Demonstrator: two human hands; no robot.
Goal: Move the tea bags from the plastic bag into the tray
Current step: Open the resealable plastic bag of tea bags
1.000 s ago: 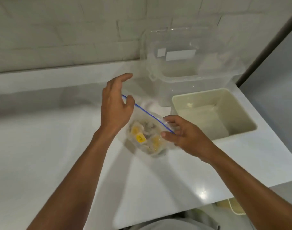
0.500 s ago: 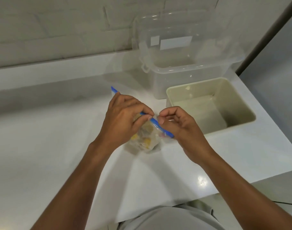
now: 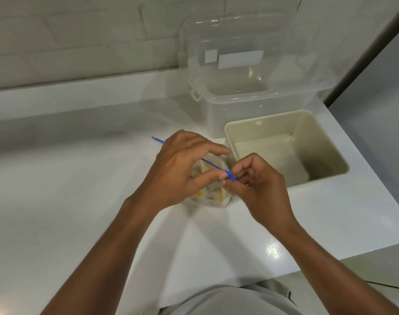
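Head view is showing the plastic bag [image 3: 213,201] being held between both hands just beside the near left corner of the tray [image 3: 246,130], its bottom apparently resting on the tabletop [image 3: 80,201]. The blue zip strip [image 3: 213,165] is being pinched near its right end by the curled fingers [image 3: 208,177] of the left hand [image 3: 178,171] and of the right hand [image 3: 260,189], which are meeting there. The seal is judged as being worked apart, though no opening is being shown. The tea bags [image 3: 218,196] are being kept inside the bag, and none is being seen in the tray. Either pinch could be lost on the thin, slick film, leaving the seal closed. A sharp tug could be tipping the light bag and spilling tea bags onto the tabletop instead of into the tray. Most of the bag is being covered by the hands, so the number of tea bags cannot be told, and only yellow tags are being made out. A clear container [image 3: 239,105] is standing on the far side of the tray.
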